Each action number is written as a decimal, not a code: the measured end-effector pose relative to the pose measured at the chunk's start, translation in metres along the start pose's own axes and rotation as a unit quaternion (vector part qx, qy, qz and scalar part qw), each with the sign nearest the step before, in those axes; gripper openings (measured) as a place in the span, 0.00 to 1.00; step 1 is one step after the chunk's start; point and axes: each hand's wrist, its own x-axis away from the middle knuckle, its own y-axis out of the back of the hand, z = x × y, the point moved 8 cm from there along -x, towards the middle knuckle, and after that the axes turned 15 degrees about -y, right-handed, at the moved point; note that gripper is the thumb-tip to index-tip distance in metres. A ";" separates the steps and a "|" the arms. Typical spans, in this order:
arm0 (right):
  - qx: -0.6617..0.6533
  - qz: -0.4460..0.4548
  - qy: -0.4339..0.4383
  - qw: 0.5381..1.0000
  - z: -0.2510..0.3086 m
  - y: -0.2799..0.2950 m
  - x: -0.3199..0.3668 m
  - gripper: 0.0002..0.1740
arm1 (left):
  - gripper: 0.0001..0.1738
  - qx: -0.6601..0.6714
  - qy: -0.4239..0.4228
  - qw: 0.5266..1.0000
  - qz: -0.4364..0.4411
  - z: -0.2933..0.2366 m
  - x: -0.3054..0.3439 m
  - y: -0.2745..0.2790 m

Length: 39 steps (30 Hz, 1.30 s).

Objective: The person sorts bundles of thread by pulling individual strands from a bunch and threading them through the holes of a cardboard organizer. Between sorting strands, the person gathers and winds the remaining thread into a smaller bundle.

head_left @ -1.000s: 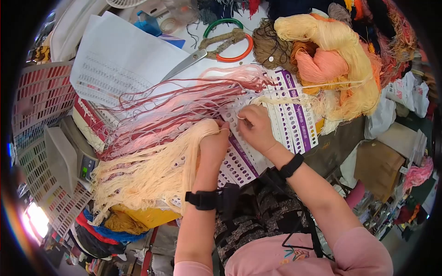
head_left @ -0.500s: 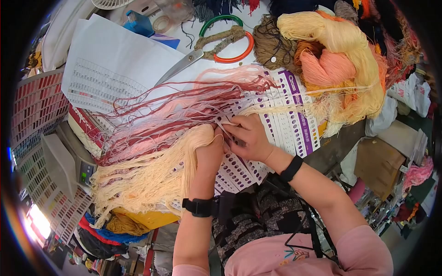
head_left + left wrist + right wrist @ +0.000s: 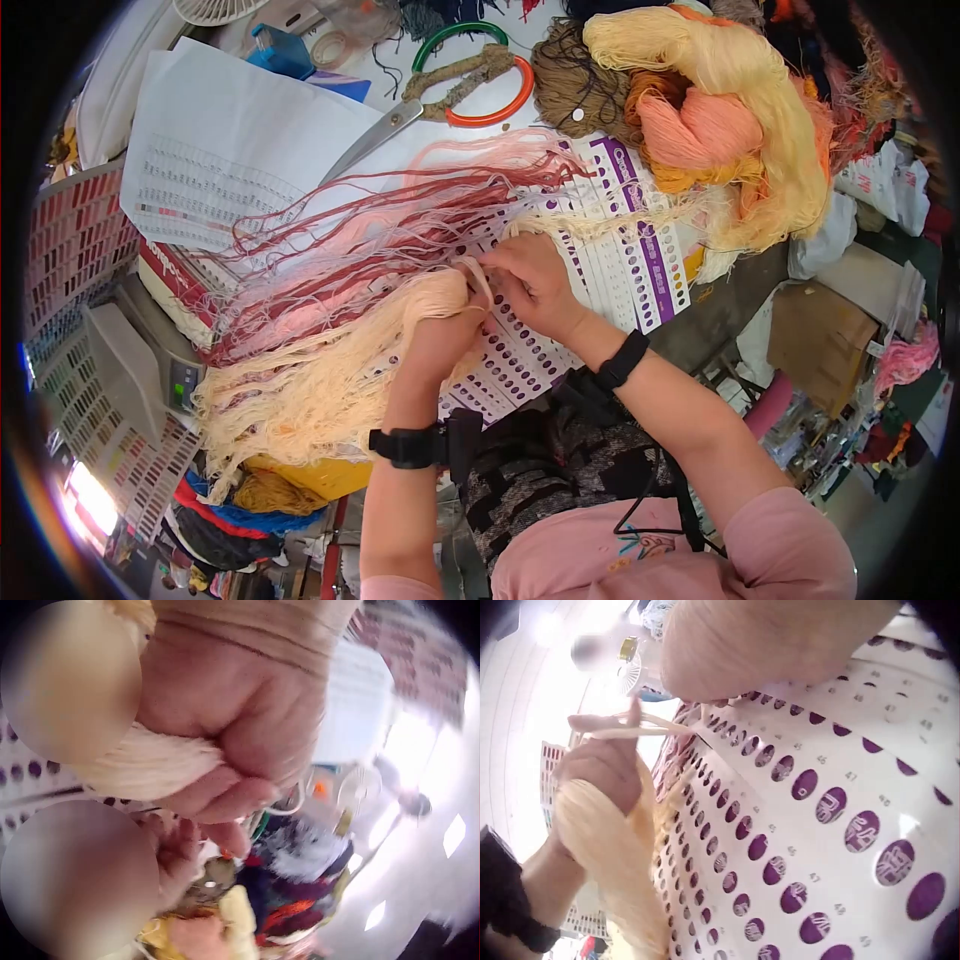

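Observation:
My left hand (image 3: 440,340) grips the gathered end of a hank of cream yarn (image 3: 310,390), whose loose lengths spread leftward over the table. In the left wrist view the yarn (image 3: 154,761) passes under the curled fingers. A few cream strands (image 3: 649,731) run taut from the left fingers to my right hand (image 3: 757,652) in the right wrist view. Thumb and fingers of the right hand (image 3: 540,285) pinch these strands, close beside the left hand. Under both hands lie white cards (image 3: 590,260) with rows of holes and purple bands.
Dark red and pink threads (image 3: 400,205) stretch across the cards' upper left. Behind them lie large scissors (image 3: 420,105) and a printed paper sheet (image 3: 230,150). Cream and peach yarn skeins (image 3: 700,110) are heaped at the back right. A scale (image 3: 165,350) stands at left.
The right hand first moved in to the left fingers, then drew slightly away with the cream strands between the hands. The left hand keeps its grip on the hank. The head view shifted a little.

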 end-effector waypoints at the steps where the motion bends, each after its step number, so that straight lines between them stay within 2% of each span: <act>1: 0.001 -0.006 -0.002 1.000 0.001 0.001 -0.001 0.17 | 0.10 -0.157 -0.067 0.985 0.032 -0.004 -0.005 0.003; 4: 0.085 -0.004 -0.027 0.996 0.014 -0.003 -0.002 0.18 | 0.12 -0.047 0.028 0.992 -0.115 -0.016 0.027 0.048; 6: 0.098 -0.023 -0.030 0.995 0.013 -0.006 0.000 0.20 | 0.13 0.023 0.089 0.972 -0.214 -0.027 0.066 0.093; 8: 0.129 -0.039 -0.010 0.991 0.016 -0.006 -0.002 0.19 | 0.17 0.081 0.044 0.950 -0.298 -0.027 0.117 0.171; 10: 0.128 -0.026 -0.022 0.991 0.015 -0.008 -0.003 0.19 | 0.14 0.146 -0.063 0.929 -0.333 -0.050 0.166 0.242; 12: 0.136 -0.017 -0.028 0.990 0.016 -0.009 -0.001 0.19 | 0.11 0.342 -0.116 0.881 -0.305 -0.081 0.184 0.268; 14: 0.149 -0.017 -0.027 0.988 0.018 -0.010 -0.001 0.19 | 0.12 0.186 -0.123 0.876 -0.428 -0.111 0.209 0.275; 15: 0.155 -0.007 -0.035 0.987 0.016 -0.012 0.000 0.19 | 0.12 0.107 -0.125 0.859 -0.484 -0.127 0.225 0.271; 18: 0.160 0.070 -0.079 0.981 0.022 -0.012 -0.006 0.21 | 0.12 0.191 -0.221 0.906 -0.307 -0.152 0.245 0.195; 19: 0.146 0.118 -0.119 0.975 0.023 -0.012 -0.009 0.22 | 0.12 0.188 -0.201 0.920 -0.277 -0.144 0.253 0.170; 20: 0.133 0.089 -0.108 0.981 0.031 -0.005 -0.008 0.22 | 0.13 0.185 -0.182 0.933 -0.249 -0.135 0.262 0.144; 22: 0.108 0.041 -0.090 0.989 0.044 0.003 0.000 0.22 | 0.15 0.209 -0.127 0.942 -0.229 -0.120 0.269 0.098; 23: 0.130 0.003 -0.067 0.989 0.070 0.014 0.005 0.17 | 0.18 0.204 -0.141 0.943 -0.224 -0.121 0.268 0.086; 24: 0.085 0.034 -0.080 0.993 0.091 0.015 0.014 0.15 | 0.21 0.200 -0.152 0.943 -0.220 -0.123 0.267 0.077; 26: -0.006 0.090 -0.100 0.991 0.141 0.016 0.026 0.10 | 0.24 0.279 -0.163 0.923 -0.208 -0.127 0.269 0.064; 27: -0.080 0.126 -0.117 0.982 0.173 0.014 0.035 0.04 | 0.26 0.317 -0.169 0.912 -0.199 -0.130 0.273 0.060; 29: -0.173 0.222 -0.173 0.944 0.224 0.004 0.059 0.03 | 0.29 0.312 -0.200 0.910 -0.186 -0.143 0.284 0.054; 31: -0.355 0.329 -0.276 0.830 0.279 -0.010 0.086 0.05 | 0.33 0.293 -0.230 0.915 -0.153 -0.149 0.298 0.052; 32: -0.352 0.377 -0.319 0.795 0.301 -0.017 0.098 0.06 | 0.34 0.286 -0.251 0.916 -0.128 -0.150 0.304 0.051; 34: -0.364 0.419 -0.324 0.766 0.323 -0.028 0.116 0.06 | 0.36 0.291 -0.254 0.917 -0.100 -0.165 0.323 0.045; 37: -0.413 0.403 -0.309 0.756 0.342 -0.026 0.126 0.04 | 0.31 0.406 -0.254 0.875 -0.073 -0.168 0.348 0.053; 39: -0.439 0.398 -0.325 0.737 0.353 -0.025 0.136 0.04 | 0.28 0.377 -0.244 0.888 -0.102 -0.159 0.362 0.061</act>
